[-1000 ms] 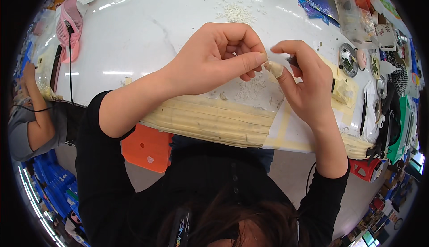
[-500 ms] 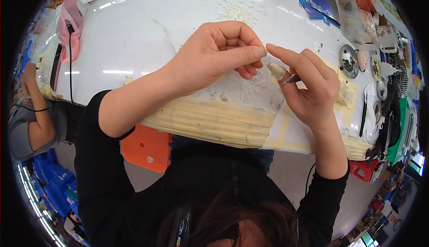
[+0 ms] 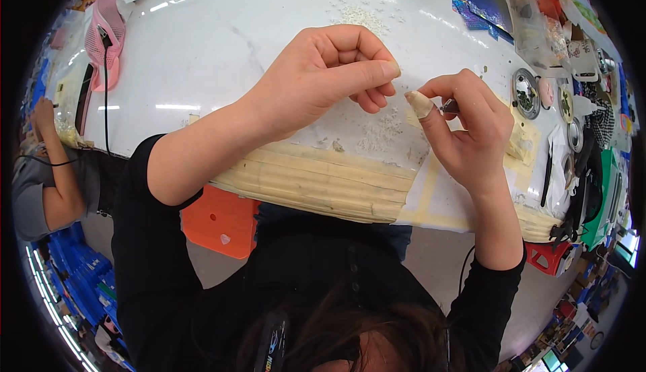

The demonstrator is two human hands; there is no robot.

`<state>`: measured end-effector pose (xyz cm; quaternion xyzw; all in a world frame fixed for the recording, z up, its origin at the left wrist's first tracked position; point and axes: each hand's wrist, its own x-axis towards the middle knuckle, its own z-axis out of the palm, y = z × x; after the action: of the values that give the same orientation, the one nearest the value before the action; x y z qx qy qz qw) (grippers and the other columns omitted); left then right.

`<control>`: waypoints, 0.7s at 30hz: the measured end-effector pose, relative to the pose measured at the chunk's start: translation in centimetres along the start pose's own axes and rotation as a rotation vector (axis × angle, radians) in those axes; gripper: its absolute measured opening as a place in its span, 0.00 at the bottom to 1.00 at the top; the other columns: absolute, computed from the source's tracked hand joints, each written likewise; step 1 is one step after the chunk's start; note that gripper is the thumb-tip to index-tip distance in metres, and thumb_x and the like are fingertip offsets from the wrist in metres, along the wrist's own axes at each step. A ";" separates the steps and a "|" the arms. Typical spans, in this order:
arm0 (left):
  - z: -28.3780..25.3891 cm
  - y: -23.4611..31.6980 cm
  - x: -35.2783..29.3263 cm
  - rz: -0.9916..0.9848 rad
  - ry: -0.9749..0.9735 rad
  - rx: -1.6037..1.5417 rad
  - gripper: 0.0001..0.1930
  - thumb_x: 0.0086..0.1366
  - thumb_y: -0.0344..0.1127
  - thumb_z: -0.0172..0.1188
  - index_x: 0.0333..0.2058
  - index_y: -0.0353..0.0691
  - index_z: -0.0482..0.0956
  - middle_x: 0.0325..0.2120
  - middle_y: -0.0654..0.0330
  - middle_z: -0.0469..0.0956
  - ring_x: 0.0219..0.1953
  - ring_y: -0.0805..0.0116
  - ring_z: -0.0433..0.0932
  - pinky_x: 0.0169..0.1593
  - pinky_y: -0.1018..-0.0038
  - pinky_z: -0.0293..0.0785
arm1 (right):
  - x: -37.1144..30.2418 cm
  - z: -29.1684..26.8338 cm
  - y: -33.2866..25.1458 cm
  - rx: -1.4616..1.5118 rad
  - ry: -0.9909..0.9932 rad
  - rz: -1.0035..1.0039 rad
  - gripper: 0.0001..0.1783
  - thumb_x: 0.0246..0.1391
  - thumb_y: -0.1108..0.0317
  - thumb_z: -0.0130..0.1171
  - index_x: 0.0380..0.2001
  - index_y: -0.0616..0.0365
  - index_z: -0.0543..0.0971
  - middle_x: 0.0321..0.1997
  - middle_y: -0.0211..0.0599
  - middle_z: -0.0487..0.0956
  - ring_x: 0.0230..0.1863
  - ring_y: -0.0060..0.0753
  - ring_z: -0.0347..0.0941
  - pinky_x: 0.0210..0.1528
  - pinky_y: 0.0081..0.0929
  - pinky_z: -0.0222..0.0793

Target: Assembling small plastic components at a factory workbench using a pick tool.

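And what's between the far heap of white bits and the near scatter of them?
In the head view, the left hand comes between the far heap and the near scatter, hiding part of the white tabletop there.

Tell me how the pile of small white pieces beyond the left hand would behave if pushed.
The white pieces would probably scatter, since several lie loose around the edges. Each looks tiny, so likely very light. They may slide easily: the tabletop looks glossy.
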<state>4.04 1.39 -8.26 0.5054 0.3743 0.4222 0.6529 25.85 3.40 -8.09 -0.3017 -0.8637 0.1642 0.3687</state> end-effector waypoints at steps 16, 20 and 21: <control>0.1 -0.5 0.0 0.092 -0.036 0.034 0.06 0.66 0.33 0.59 0.35 0.35 0.77 0.27 0.61 0.79 0.29 0.78 0.78 0.35 0.80 0.76 | 0.1 0.0 -0.2 -0.105 -0.142 0.095 0.15 0.42 0.64 0.69 0.31 0.55 0.74 0.28 0.32 0.77 0.26 0.36 0.74 0.25 0.28 0.67; -0.1 -0.7 0.2 0.136 0.014 0.165 0.07 0.66 0.33 0.59 0.35 0.35 0.77 0.27 0.62 0.79 0.29 0.79 0.77 0.35 0.81 0.76 | 0.1 0.0 -0.3 -0.104 -0.152 0.122 0.15 0.43 0.64 0.69 0.31 0.55 0.74 0.27 0.32 0.76 0.25 0.35 0.74 0.25 0.28 0.67; -0.6 -0.7 0.6 0.153 0.042 0.244 0.07 0.66 0.33 0.59 0.35 0.35 0.78 0.27 0.62 0.79 0.29 0.79 0.77 0.35 0.81 0.76 | 0.1 -0.1 -0.3 -0.105 -0.155 0.132 0.15 0.43 0.65 0.68 0.31 0.55 0.74 0.27 0.32 0.76 0.25 0.35 0.74 0.25 0.28 0.67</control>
<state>3.82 2.01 -9.10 0.5989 0.3970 0.4325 0.5447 25.71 3.27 -7.84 -0.3631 -0.8754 0.1654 0.2728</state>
